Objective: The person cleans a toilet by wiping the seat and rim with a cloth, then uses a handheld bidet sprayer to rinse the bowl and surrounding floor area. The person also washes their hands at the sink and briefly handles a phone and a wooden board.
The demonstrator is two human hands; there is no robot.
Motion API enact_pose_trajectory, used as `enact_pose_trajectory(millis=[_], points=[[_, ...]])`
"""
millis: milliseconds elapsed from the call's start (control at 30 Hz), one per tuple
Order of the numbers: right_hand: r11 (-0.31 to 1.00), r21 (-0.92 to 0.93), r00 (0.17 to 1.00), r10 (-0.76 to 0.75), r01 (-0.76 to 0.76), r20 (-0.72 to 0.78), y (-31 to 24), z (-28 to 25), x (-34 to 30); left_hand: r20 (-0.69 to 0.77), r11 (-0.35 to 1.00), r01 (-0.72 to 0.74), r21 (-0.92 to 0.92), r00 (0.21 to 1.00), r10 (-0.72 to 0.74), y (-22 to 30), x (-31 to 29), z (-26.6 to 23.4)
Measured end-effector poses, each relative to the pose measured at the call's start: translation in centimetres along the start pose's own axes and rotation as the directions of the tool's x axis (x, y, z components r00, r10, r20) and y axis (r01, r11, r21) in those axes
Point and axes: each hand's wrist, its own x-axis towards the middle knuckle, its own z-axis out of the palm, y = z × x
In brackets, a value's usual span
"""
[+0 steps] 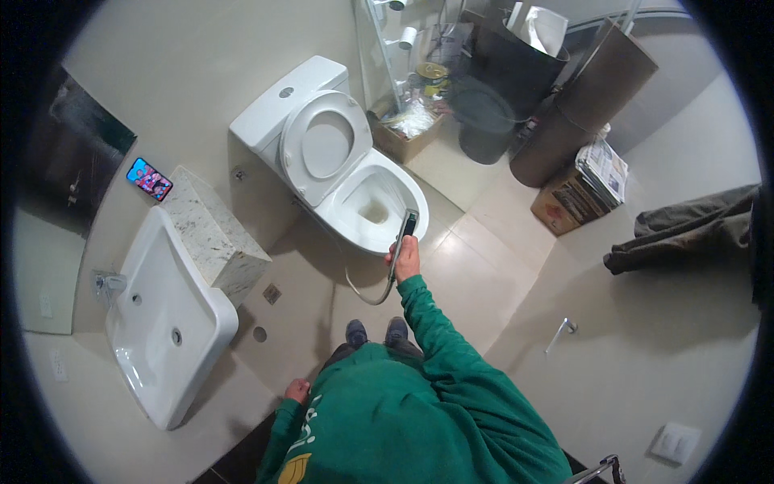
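Observation:
My right hand (406, 260) is wrapped round a handheld bidet sprayer (411, 219), its head near the front right rim of the white toilet (421, 198). From the grip a flexible hose (371, 302) loops down and back toward the left side of the bowl. The toilet's seat and lid (326, 139) are raised against the tank, and some brownish residue shows at the bottom of the bowl. Down at my left side hangs my left hand (298, 390), its fingers curled, with nothing visible in them.
On the left are a white sink (153, 323) and a stone ledge (211, 230) with a phone (150, 179). Beyond the toilet stand a cardboard box (407, 143), a dark bucket (484, 133) and brown cylinders. A newspaper box (576, 198) and hanging dark cloth (685, 230) are right.

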Motion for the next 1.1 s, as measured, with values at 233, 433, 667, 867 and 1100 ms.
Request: enact_pose_trajectory(millis=[233, 433, 667, 867, 1100], points=[[0.990, 0.125, 0.961, 0.100, -0.070, -0.257, 3.2, -3.3, -2.2, 0.013, 0.997, -0.039, -0.064, 0.999, 0.040, -3.7, 4.9, -2.4], [0.979, 0.194, 0.918, 0.126, -0.055, -0.375, 4.8, -4.0, -4.6, 0.110, 0.998, -0.061, -0.014, 0.992, 0.062, -10.4, 9.7, -4.1], [0.961, 0.246, 0.914, 0.210, -0.127, -0.348, 7.4, -1.9, -7.8, 0.191, 0.990, -0.107, 0.094, 0.978, 0.087, -11.2, 11.8, -6.9], [0.944, 0.258, 0.933, 0.270, -0.208, -0.238, 9.0, 1.5, -9.4, 0.161, 0.992, 0.108, -0.061, 0.982, -0.097, -9.9, 11.0, -7.8], [0.967, 0.178, 0.930, 0.231, -0.185, -0.286, 8.4, 0.8, -9.3, 0.190, 0.975, 0.151, -0.162, 0.975, -0.119, -8.2, 9.3, -8.4]])
